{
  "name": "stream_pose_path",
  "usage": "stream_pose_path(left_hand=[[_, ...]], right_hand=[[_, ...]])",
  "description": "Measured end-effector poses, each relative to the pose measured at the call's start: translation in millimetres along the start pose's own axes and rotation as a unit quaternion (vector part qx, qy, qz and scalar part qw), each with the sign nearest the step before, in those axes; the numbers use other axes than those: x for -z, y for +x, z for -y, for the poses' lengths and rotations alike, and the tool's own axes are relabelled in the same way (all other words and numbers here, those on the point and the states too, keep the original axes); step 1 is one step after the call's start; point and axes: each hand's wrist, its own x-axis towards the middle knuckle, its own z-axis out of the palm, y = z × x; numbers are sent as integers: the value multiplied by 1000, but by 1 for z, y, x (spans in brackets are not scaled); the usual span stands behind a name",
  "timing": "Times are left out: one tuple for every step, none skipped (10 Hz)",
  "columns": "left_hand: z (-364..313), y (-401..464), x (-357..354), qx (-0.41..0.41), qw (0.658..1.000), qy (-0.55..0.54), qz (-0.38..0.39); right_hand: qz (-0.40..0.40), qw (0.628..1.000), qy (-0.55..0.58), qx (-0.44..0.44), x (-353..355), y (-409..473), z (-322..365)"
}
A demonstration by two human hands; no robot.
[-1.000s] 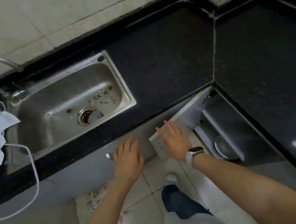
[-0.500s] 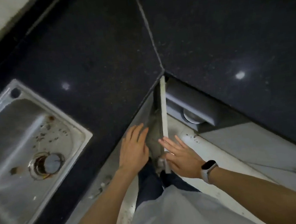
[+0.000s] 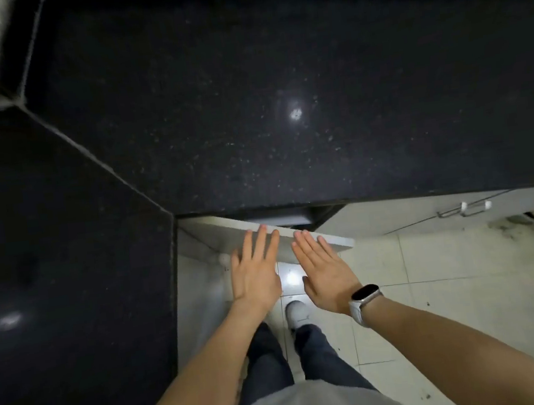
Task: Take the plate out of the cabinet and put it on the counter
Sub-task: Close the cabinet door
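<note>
The black speckled worktop (image 3: pixel 281 101) fills the upper view, its front edge running across just above the hands and turning down along a corner at 9 o'clock. Below that edge a white cabinet door (image 3: pixel 325 241) stands swung out over the tiled floor (image 3: pixel 450 298), which lies open toward 3 and 4 o'clock. The left hand (image 3: pixel 256 274) and right hand (image 3: pixel 324 277) hover side by side at the door's top edge, flat, fingers (image 3: pixel 256 243) straight and loosely together, holding nothing. The dark cabinet opening (image 3: pixel 280 220) sits at 12 o'clock from the hands; the plate cannot be made out inside. A watch (image 3: pixel 364 294) is on the right wrist.
</note>
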Motion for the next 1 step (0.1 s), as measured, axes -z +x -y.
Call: stream_pose_path(left_hand=[[-6,14,12,17,1000,-2,1]], right_hand=[[3,996,89,8,11,16,-10]])
